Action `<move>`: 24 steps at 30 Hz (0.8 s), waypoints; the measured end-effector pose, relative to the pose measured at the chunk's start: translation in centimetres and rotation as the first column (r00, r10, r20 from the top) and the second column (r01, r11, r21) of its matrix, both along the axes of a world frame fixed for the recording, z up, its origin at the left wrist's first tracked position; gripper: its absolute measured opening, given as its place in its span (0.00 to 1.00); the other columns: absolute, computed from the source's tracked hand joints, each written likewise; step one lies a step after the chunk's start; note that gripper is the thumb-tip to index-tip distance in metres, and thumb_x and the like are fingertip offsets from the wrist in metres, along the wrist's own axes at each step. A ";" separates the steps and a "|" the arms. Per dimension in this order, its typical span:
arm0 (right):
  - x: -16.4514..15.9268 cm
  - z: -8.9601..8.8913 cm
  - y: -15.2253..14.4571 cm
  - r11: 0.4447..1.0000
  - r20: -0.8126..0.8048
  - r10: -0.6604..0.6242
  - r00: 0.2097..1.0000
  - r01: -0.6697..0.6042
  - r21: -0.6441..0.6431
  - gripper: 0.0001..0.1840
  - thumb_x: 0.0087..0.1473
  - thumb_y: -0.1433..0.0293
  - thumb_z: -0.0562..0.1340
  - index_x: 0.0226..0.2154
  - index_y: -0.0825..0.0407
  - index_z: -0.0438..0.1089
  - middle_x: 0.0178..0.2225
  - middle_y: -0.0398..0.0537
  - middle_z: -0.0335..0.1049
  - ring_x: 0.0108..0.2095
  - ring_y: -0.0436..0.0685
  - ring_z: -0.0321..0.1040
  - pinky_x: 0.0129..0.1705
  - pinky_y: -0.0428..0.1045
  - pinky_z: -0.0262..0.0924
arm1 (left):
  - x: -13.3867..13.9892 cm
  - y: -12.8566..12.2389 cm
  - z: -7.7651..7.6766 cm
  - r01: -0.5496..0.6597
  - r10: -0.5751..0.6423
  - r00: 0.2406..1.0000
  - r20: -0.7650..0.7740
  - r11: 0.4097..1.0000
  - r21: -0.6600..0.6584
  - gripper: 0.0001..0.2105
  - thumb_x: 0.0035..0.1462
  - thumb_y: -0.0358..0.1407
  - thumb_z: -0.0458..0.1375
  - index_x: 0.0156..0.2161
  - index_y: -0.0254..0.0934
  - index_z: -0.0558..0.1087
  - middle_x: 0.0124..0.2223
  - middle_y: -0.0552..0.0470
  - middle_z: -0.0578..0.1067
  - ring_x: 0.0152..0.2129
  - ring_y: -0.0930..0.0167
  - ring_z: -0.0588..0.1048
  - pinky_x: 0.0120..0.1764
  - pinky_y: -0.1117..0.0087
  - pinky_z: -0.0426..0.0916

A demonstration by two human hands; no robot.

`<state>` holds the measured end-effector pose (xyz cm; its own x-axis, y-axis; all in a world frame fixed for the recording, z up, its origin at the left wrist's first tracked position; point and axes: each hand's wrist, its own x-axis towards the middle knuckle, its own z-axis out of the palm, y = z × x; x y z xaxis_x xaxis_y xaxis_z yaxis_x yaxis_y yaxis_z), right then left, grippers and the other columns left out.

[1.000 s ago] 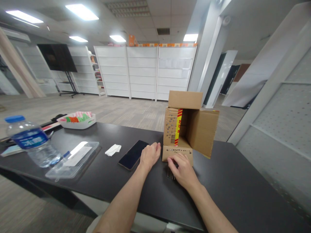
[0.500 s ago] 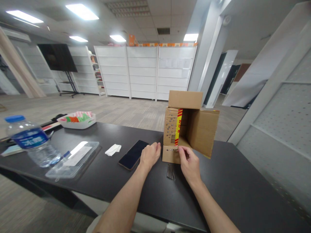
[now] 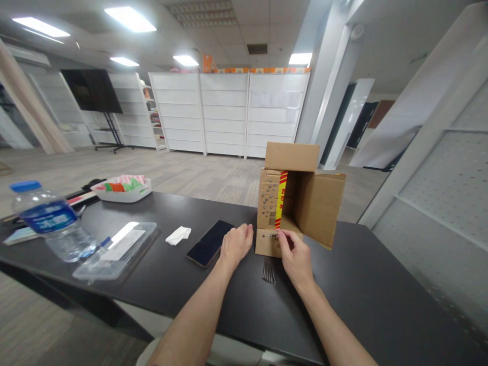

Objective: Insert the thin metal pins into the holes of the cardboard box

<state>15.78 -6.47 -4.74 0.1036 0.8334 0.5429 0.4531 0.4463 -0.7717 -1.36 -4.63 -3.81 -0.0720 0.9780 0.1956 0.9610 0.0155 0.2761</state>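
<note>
A cardboard box [image 3: 269, 203] stands on the black table, its opening facing me and its flaps spread. Round grey nail heads dot its left flap, and a short row of them runs along the lower flap [image 3: 269, 247]. My right hand [image 3: 295, 256] pinches at this lower flap with thumb and forefinger, at what looks like a nail mostly hidden by the fingertips. Just left of the box, my left hand [image 3: 237, 244] is closed beside the phone [image 3: 208, 246]; whatever it holds is hidden. Several long nails [image 3: 268, 270] lie side by side below the box.
Left of the phone are a crumpled white tissue [image 3: 178, 235], a clear plastic case [image 3: 118, 254] and a blue-capped water bottle [image 3: 53, 221]. A white basket [image 3: 122, 190] with colourful contents sits at the far edge. A slanted panel [image 3: 438, 213] rises beyond the table's right side.
My right fingertips have shifted slightly left along the lower flap. My left hand stays closed in the same place, and the box and nails have not moved.
</note>
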 end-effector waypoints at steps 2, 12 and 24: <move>-0.1 0.0 0.0 1.000 0.035 0.001 0.999 -0.002 0.005 0.17 0.58 0.59 0.54 0.37 0.52 0.72 0.36 0.51 0.74 0.38 0.58 0.69 0.44 0.53 0.61 | 0.0 0.0 0.1 -0.001 0.001 1.000 0.008 1.000 -0.014 0.27 0.63 0.48 0.31 0.39 0.39 0.72 0.36 0.42 0.77 0.34 0.63 0.76 0.35 0.68 0.63; 0.0 -0.4 0.7 0.999 0.136 -0.010 0.991 0.006 0.035 0.13 0.56 0.62 0.55 0.35 0.52 0.72 0.35 0.50 0.74 0.36 0.58 0.70 0.42 0.52 0.62 | 0.1 -0.1 0.1 -0.010 0.010 1.000 -0.002 1.000 -0.008 0.27 0.63 0.48 0.32 0.38 0.39 0.72 0.35 0.43 0.77 0.34 0.64 0.76 0.35 0.68 0.63; 0.0 -0.5 0.3 0.998 0.124 0.033 0.992 -0.039 0.046 0.12 0.55 0.68 0.54 0.38 0.52 0.71 0.38 0.50 0.74 0.40 0.58 0.71 0.45 0.53 0.63 | 0.1 -0.1 0.1 -0.004 0.004 1.000 0.012 1.000 -0.011 0.27 0.63 0.48 0.32 0.37 0.38 0.72 0.35 0.42 0.77 0.34 0.64 0.76 0.35 0.68 0.63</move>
